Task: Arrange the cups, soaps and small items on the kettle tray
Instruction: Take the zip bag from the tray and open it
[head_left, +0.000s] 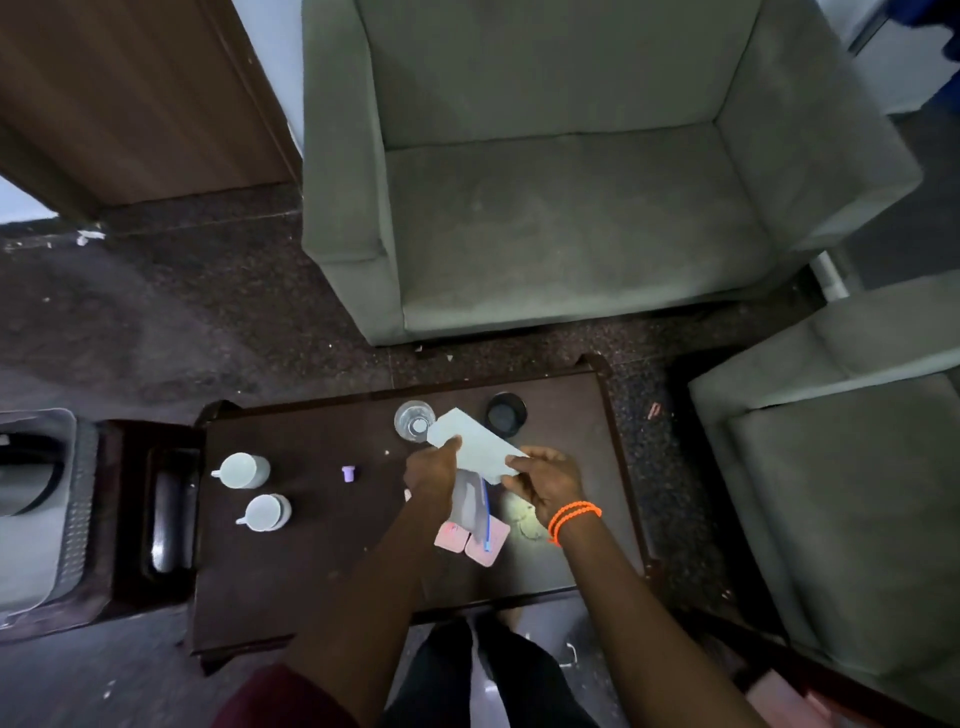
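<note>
Both of my hands hold a pale folded paper (475, 441) above the dark wooden table (311, 571). My left hand (434, 470) pinches its left end and my right hand (545, 480) pinches its right end. Under my hands lie a clear packet with a blue toothbrush (475, 506), two pink soaps (472, 540) and a yellowish item (524, 517). Two white cups (244, 470) (267, 512) stand at the table's left. A small purple cap (349, 474) lies between the cups and my hands. A glass (413, 420) and a black round dish (505, 414) sit at the far edge.
A green armchair (561, 208) stands beyond the table and another one (841, 493) stands to the right. A dark tray (171, 509) and a grey bin (36, 509) are at the left. The carpet (156, 322) has bits of litter.
</note>
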